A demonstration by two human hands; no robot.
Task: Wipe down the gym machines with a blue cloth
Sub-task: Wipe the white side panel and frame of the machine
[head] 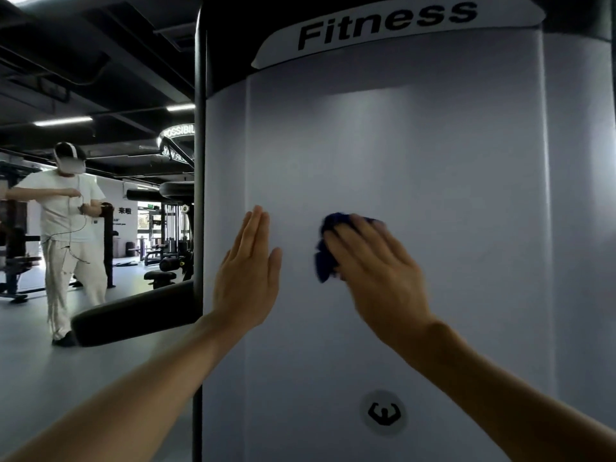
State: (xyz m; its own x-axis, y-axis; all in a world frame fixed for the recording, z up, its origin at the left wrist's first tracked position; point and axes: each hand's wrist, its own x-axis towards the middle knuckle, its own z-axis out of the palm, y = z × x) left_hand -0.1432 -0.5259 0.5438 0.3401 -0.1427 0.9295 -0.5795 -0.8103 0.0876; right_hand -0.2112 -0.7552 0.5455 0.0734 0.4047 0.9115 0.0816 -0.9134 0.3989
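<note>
I see dim ceiling strip lights, soft glare on the white panel, motion-blurred right hand, bowed edges.

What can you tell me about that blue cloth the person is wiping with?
The blue cloth is a dark, deep blue, soft-looking fabric, bunched up rather than spread flat. It lies against the pale grey panel of the gym machine, below the "Fitness" lettering. The right hand presses it to the panel with fairly straight fingers, covering most of it; only its crumpled left and upper edges stick out. It looks slightly blurred. The left hand rests flat on the panel beside it, not touching it.
</note>
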